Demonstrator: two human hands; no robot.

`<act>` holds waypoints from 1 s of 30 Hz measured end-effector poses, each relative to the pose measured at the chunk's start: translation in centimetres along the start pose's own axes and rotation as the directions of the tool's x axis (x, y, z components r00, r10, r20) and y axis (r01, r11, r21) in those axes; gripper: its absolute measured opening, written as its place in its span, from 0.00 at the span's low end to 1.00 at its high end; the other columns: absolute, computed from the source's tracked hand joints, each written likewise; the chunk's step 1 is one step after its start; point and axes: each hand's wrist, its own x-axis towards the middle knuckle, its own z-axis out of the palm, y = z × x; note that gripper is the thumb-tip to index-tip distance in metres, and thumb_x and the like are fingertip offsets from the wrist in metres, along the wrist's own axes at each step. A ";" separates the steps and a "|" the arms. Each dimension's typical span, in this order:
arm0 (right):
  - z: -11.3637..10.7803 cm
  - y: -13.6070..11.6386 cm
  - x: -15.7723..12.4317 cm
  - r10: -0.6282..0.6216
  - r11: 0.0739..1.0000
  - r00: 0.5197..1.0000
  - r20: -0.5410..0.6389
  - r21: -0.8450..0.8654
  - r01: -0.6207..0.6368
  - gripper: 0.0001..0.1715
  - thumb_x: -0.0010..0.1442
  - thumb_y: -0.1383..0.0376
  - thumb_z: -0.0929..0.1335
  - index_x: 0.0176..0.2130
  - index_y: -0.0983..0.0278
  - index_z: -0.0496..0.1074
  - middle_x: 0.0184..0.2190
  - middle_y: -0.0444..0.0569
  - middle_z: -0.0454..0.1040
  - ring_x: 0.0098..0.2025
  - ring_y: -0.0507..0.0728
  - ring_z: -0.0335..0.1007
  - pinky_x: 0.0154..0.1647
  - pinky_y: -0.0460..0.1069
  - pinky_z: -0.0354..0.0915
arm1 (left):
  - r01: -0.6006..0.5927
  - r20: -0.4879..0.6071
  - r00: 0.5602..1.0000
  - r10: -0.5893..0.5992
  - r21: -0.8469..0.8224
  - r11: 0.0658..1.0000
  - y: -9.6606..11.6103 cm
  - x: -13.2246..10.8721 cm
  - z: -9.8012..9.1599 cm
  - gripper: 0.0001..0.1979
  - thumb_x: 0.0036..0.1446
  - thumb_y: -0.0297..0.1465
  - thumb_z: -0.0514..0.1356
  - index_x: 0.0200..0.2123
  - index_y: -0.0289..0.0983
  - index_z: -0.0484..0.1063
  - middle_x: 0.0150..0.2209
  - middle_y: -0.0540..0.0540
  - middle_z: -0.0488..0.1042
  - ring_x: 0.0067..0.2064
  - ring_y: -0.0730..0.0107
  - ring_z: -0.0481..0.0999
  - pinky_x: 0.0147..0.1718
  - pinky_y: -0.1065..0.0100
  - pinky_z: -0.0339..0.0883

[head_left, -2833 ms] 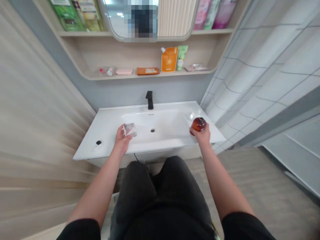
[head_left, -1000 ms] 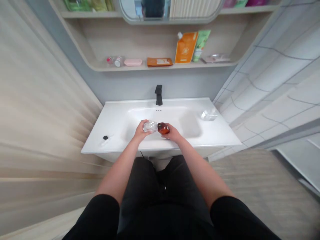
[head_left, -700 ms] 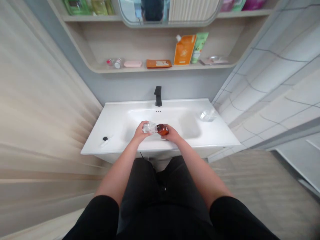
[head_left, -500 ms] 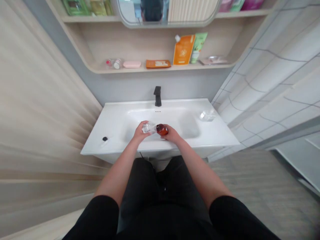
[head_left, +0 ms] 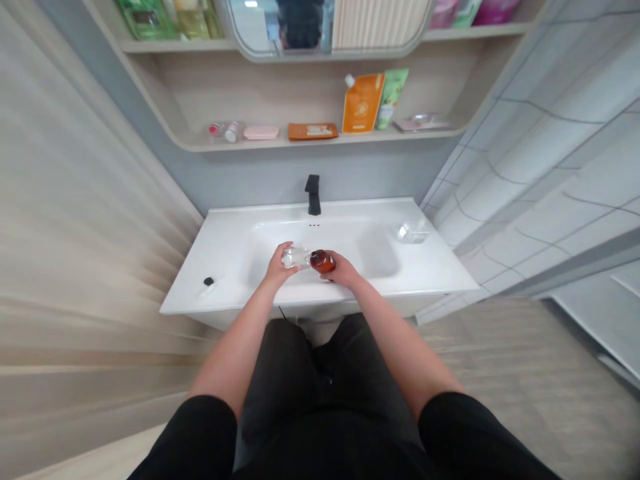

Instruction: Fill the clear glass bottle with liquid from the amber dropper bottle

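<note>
Over the white basin (head_left: 377, 253), I am gripping a clear container (head_left: 295, 257) (left hand (head_left: 276, 268)) and rounded amber bottle (head_left: 323, 262) (right hand (head_left: 345, 271)).

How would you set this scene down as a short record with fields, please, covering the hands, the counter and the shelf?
Left hand: holds a clear container
Right hand: holds a brown bottle, tilted with its neck toward the clear container
Touching each other: cannot tell
Beneath both: white basin
Behind basin: black faucet
Counter, left: small black object
Counter, right: clear box-like item
Shelf: pink case, orange packet, orange pouch, green tube
</note>
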 end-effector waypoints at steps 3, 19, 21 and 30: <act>0.0 0.1 0.1 0.005 1.000 1.000 -0.007 -0.016 -0.005 0.50 0.42 0.70 0.84 0.63 0.56 0.79 0.51 0.48 0.87 0.52 0.68 0.84 0.61 0.63 0.78 | 0.005 -0.013 1.000 -0.005 -0.024 1.000 0.0 -0.1 0.0 0.46 0.32 0.32 0.85 0.59 0.44 0.77 0.53 0.43 0.79 0.55 0.49 0.80 0.58 0.49 0.77; 0.2 1.2 0.5 -0.018 0.997 1.000 0.001 -0.079 0.018 0.53 0.43 0.71 0.84 0.67 0.55 0.78 0.58 0.49 0.85 0.57 0.69 0.83 0.66 0.63 0.75 | -0.026 0.023 0.999 0.026 0.035 0.999 -0.2 0.0 -0.4 0.46 0.35 0.38 0.83 0.61 0.42 0.77 0.57 0.41 0.79 0.58 0.47 0.81 0.57 0.53 0.76; 0.2 1.3 0.5 -0.029 0.995 1.000 -0.003 -0.097 0.028 0.54 0.43 0.71 0.85 0.67 0.55 0.77 0.59 0.50 0.85 0.59 0.69 0.83 0.67 0.64 0.75 | -0.033 0.033 0.999 0.031 0.044 0.999 -0.3 0.0 -0.5 0.46 0.36 0.38 0.83 0.62 0.42 0.76 0.58 0.40 0.79 0.59 0.46 0.80 0.58 0.52 0.76; 0.2 1.3 0.5 -0.037 0.993 0.999 0.004 -0.109 0.037 0.55 0.43 0.71 0.85 0.68 0.57 0.77 0.61 0.52 0.84 0.61 0.69 0.82 0.69 0.64 0.73 | -0.039 0.034 0.999 0.037 0.043 0.998 -0.1 0.0 -0.6 0.47 0.36 0.37 0.83 0.63 0.42 0.77 0.58 0.39 0.79 0.59 0.44 0.81 0.58 0.50 0.76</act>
